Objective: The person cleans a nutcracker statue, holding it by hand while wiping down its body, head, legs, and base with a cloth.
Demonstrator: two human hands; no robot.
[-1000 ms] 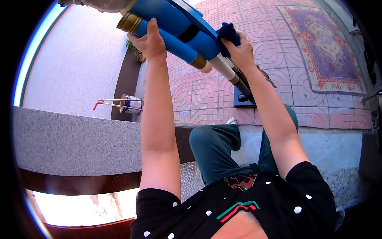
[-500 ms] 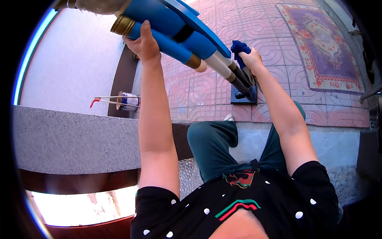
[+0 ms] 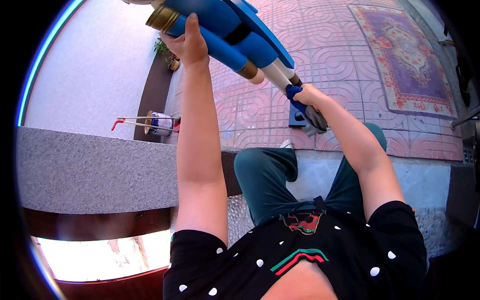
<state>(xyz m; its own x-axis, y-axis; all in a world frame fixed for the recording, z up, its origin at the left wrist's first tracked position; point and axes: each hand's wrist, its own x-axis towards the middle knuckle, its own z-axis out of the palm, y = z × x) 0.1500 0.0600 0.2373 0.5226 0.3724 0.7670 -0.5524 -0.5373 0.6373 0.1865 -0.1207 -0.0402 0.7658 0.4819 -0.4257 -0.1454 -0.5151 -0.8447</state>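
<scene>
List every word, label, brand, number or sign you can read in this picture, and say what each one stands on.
No text can be read.
Container: its blue and white label is too small to read.
Black shirt: its red patch is too small to make out any lettering.
Blue figure: no lettering shows.

The large blue human-shaped figure (image 3: 251, 46) looks smooth and softly glossy, its ringed brassy cuff (image 3: 162, 18) metallic in sheen. The crumpled dark-blue cloth (image 3: 295, 96) is matt fabric. The pink tiled floor (image 3: 240, 107) has raised relief; along its right edge, the purple rectangular rug (image 3: 407, 62) looks woven and matt.
</scene>
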